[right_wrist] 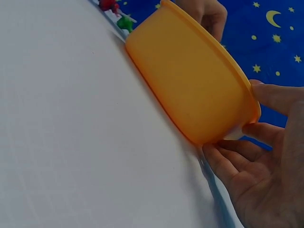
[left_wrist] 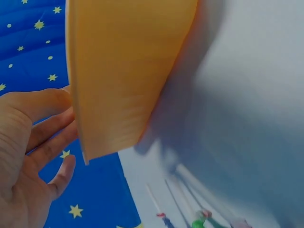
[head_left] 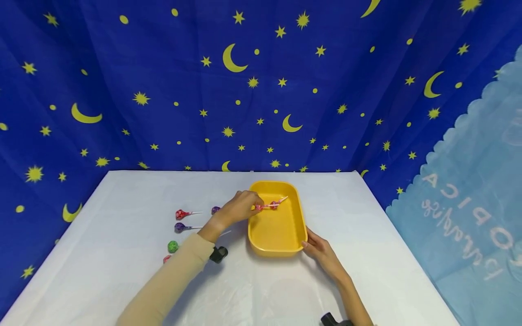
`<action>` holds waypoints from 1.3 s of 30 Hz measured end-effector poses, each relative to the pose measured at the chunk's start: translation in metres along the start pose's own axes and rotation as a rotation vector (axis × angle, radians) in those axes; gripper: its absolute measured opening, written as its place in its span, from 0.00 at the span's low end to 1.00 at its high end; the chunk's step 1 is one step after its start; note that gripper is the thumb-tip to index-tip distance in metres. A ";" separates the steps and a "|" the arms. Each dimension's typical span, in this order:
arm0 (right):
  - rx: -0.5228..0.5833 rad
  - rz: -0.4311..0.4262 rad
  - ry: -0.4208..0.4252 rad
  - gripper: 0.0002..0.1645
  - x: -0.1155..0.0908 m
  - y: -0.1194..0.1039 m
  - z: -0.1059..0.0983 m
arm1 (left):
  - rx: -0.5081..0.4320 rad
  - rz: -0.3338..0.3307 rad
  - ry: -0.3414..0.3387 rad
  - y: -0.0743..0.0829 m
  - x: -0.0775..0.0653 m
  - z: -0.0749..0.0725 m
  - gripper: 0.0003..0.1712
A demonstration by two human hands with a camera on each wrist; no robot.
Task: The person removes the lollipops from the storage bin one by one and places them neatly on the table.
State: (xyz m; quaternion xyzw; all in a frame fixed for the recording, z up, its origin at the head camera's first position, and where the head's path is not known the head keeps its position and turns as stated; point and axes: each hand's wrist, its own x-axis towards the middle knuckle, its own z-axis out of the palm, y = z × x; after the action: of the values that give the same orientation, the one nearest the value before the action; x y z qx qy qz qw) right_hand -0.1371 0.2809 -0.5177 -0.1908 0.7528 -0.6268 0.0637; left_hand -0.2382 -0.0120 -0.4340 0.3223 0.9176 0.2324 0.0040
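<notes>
My left hand (head_left: pixel 243 206) reaches over the left rim of a yellow plastic tray (head_left: pixel 275 231), pinching a pink lollipop (head_left: pixel 259 208) at its fingertips, low inside the tray. Its stick points right, across a second pink lollipop (head_left: pixel 274 205) in the tray. In the left wrist view the tray's wall hides those fingertips. My right hand (head_left: pixel 321 250) grips the tray's near right corner, thumb at the rim and fingers against the outer wall (right_wrist: pixel 190 80).
Left of the tray, several lollipops lie on the white table (head_left: pixel 261 290): a red one (head_left: pixel 181 214), purple ones (head_left: pixel 179 227), a green one (head_left: pixel 173 246) and a pinkish one (head_left: pixel 166 259). My left forearm (head_left: pixel 171 280) partly covers them. A blue starry cloth (head_left: pixel 253 113) hangs behind.
</notes>
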 end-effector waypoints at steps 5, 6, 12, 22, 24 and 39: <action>-0.010 -0.008 -0.002 0.35 0.000 0.001 0.000 | -0.004 -0.001 -0.017 0.001 0.010 0.006 0.13; -0.011 -0.009 -0.004 0.35 0.000 0.002 0.000 | -0.004 -0.005 -0.020 0.002 0.011 0.007 0.14; -0.014 -0.004 -0.002 0.35 0.000 0.003 -0.001 | 0.033 -0.028 -0.043 0.002 0.022 0.013 0.13; -0.013 0.003 -0.010 0.35 0.000 0.000 -0.001 | 0.117 -0.054 -0.050 -0.001 0.033 0.020 0.07; -0.019 0.005 -0.011 0.35 0.000 0.000 -0.001 | 0.137 -0.067 -0.052 -0.001 0.035 0.021 0.07; -0.039 0.027 0.010 0.36 0.000 -0.002 0.000 | 0.205 -0.138 -0.070 -0.001 0.043 0.027 0.10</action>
State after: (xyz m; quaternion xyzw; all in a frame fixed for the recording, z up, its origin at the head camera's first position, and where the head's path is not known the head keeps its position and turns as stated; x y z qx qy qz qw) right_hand -0.1362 0.2805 -0.5157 -0.1785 0.7677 -0.6121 0.0646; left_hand -0.2685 0.0242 -0.4522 0.2653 0.9558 0.1251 0.0189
